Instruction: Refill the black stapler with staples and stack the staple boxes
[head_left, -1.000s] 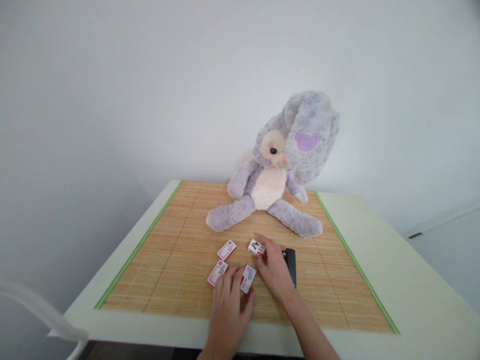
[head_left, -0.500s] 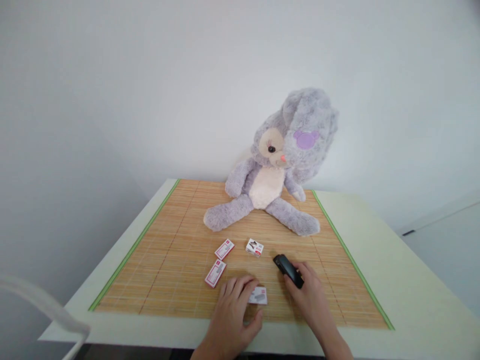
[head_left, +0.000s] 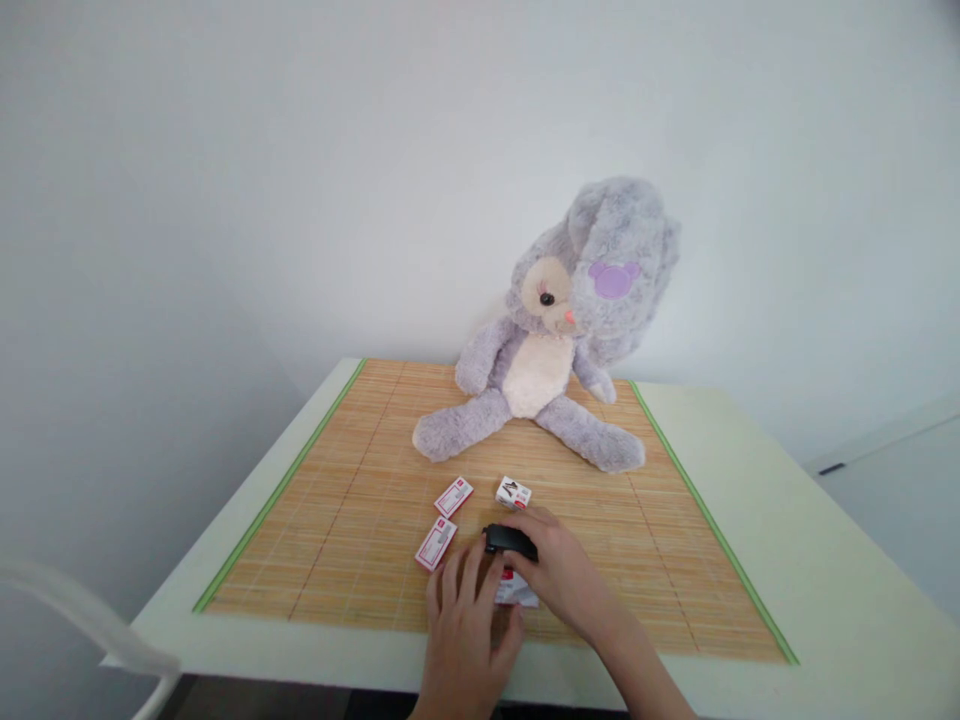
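My right hand (head_left: 559,565) is closed around a black stapler (head_left: 508,541), pointing left just above a small white-and-red box (head_left: 519,592). My left hand (head_left: 469,625) lies at the left of this box, index finger by its upper left corner and thumb at its near edge. Its other fingers are curved and spread on the mat. Two flat red-and-white boxes, an upper one (head_left: 454,496) and a lower one (head_left: 436,543), lie left of the stapler. Beyond my right hand sits a small box with a dark picture on it (head_left: 513,492).
A grey plush rabbit (head_left: 536,375) sits at the back against the wall (head_left: 300,180). Under everything is a bamboo mat (head_left: 337,520) with green edges, on a pale table (head_left: 757,480). A blurred white curved piece (head_left: 82,610) stands at the lower left.
My right hand has carried the stapler left, from the open mat to above the box by my left hand. My left thumb has moved closer to that box's near edge.
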